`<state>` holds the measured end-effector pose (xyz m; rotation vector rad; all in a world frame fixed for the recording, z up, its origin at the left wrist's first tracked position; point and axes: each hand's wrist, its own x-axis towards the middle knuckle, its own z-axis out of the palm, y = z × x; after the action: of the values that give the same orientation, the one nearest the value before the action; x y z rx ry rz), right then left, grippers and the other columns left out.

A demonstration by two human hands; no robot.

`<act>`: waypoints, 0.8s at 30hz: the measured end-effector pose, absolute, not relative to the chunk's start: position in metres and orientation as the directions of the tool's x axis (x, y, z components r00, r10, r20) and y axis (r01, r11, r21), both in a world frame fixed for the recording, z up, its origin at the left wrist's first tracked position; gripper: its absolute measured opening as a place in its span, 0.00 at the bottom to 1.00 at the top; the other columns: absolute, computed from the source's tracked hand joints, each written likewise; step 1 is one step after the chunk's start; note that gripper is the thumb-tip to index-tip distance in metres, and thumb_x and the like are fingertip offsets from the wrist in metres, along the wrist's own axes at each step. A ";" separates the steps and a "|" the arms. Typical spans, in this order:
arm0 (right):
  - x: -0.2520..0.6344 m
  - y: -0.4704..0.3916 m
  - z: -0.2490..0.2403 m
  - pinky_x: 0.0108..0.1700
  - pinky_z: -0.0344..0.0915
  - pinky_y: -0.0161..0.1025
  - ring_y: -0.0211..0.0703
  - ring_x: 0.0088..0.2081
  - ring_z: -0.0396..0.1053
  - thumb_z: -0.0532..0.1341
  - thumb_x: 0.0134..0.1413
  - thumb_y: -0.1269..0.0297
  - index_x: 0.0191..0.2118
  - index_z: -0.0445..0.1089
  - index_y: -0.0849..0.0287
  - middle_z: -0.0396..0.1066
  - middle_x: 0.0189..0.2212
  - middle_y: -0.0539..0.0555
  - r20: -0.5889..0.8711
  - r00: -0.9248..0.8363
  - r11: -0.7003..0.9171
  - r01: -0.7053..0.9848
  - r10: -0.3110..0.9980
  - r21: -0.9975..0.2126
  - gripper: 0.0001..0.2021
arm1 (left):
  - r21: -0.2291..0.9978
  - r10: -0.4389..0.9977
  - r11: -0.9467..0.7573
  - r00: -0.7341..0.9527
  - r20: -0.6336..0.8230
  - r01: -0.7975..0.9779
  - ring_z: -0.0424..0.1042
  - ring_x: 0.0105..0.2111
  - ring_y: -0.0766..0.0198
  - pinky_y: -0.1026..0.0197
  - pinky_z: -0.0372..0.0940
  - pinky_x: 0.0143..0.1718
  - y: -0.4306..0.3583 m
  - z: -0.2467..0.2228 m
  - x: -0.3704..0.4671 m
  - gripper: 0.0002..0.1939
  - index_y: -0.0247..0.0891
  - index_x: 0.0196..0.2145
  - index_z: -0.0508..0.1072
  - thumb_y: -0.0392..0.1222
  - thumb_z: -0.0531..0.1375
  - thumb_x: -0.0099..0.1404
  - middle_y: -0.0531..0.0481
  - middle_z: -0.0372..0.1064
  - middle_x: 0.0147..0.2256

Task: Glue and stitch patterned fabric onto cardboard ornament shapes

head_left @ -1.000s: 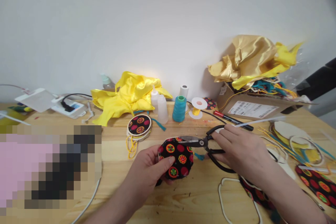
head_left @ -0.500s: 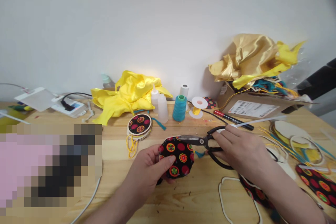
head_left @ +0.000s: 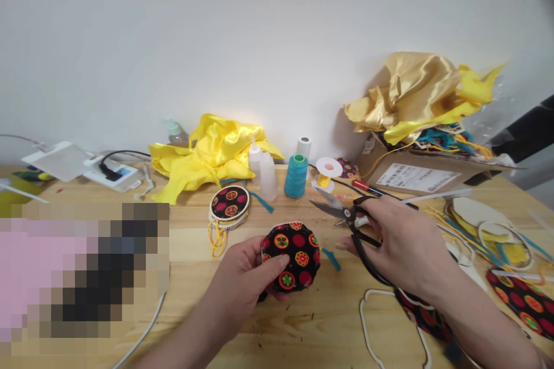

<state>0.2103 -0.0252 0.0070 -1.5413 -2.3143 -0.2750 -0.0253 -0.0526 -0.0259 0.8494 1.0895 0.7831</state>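
Note:
My left hand (head_left: 255, 270) is closed on a fabric-covered disc (head_left: 298, 262), its thumb lying across the front. The disc is black with red dots and bright flower motifs, and its edge looks scalloped. A teal tassel (head_left: 331, 258) sticks out at its right side. My right hand (head_left: 400, 242) holds black-handled scissors (head_left: 346, 213), their blades parted and pointing up and left, apart from the disc. Something small and white, perhaps a nozzle (head_left: 361, 221), shows by the scissors' handle. Behind the disc lies a similar round piece (head_left: 229, 203) with yellow cord.
At the back stand yellow satin cloth (head_left: 208, 153), squeeze bottles (head_left: 268, 179), a teal thread cone (head_left: 296, 177) and a spool of yellow cord (head_left: 329, 168). A cardboard box (head_left: 415, 170) heaped with fabric is at right. Frames (head_left: 366, 323) and patterned cloth (head_left: 523, 302) lie nearer.
My right hand has drawn the scissors up and right, away from the disc's top edge, and the blades have opened. My left hand and the disc stay nearly still.

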 end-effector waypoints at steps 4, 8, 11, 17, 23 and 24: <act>0.205 -0.031 0.006 0.32 0.57 0.39 0.46 0.32 0.66 0.60 0.48 0.53 0.29 0.66 0.59 0.69 0.27 0.54 0.462 -0.483 0.494 0.863 0.744 0.106 0.13 | 0.878 0.857 0.470 0.286 -0.429 -0.089 0.76 0.29 0.60 0.67 0.65 0.23 -0.053 -0.025 -0.024 0.13 0.34 0.38 0.72 0.44 0.61 0.58 0.45 0.77 0.31; 0.201 -0.034 0.003 0.32 0.56 0.41 0.46 0.32 0.66 0.62 0.46 0.56 0.31 0.67 0.59 0.70 0.29 0.54 0.414 -0.557 0.534 0.826 0.720 0.181 0.11 | 0.872 0.845 0.483 0.298 -0.443 -0.074 0.76 0.30 0.60 0.67 0.65 0.23 -0.054 -0.023 -0.023 0.13 0.33 0.40 0.71 0.43 0.60 0.58 0.43 0.77 0.33; 0.200 -0.033 0.003 0.32 0.56 0.41 0.47 0.32 0.65 0.62 0.45 0.59 0.31 0.68 0.59 0.70 0.28 0.54 0.387 -0.570 0.534 0.820 0.724 0.209 0.09 | 0.875 0.846 0.481 0.295 -0.445 -0.058 0.75 0.30 0.60 0.66 0.65 0.23 -0.054 -0.024 -0.022 0.14 0.33 0.40 0.71 0.43 0.61 0.58 0.43 0.77 0.33; 0.199 -0.034 0.002 0.32 0.56 0.41 0.47 0.30 0.66 0.62 0.44 0.60 0.30 0.68 0.59 0.69 0.26 0.53 0.393 -0.568 0.524 0.822 0.723 0.225 0.08 | 0.884 0.847 0.461 0.331 -0.416 -0.069 0.75 0.28 0.62 0.66 0.64 0.23 -0.055 -0.025 -0.022 0.12 0.33 0.38 0.73 0.43 0.61 0.57 0.44 0.77 0.31; 0.202 -0.028 -0.001 0.28 0.56 0.38 0.46 0.29 0.66 0.60 0.47 0.55 0.30 0.68 0.60 0.69 0.25 0.55 0.444 -0.348 0.362 0.931 0.826 0.057 0.12 | 0.873 0.847 0.476 0.325 -0.422 -0.107 0.76 0.30 0.59 0.67 0.65 0.23 -0.053 -0.024 -0.022 0.15 0.34 0.41 0.73 0.44 0.61 0.57 0.43 0.77 0.34; 0.202 -0.027 -0.001 0.26 0.55 0.37 0.45 0.26 0.65 0.60 0.48 0.54 0.28 0.67 0.59 0.68 0.23 0.54 0.397 -0.261 0.307 0.950 0.880 -0.055 0.12 | 0.871 0.849 0.475 0.329 -0.415 -0.126 0.76 0.31 0.59 0.67 0.65 0.23 -0.053 -0.025 -0.023 0.16 0.34 0.42 0.73 0.44 0.61 0.57 0.43 0.77 0.34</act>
<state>0.2021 -0.0269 -0.0010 -1.6402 -2.2272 -0.2761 -0.0228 -0.0531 -0.0246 0.8500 1.0389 0.7499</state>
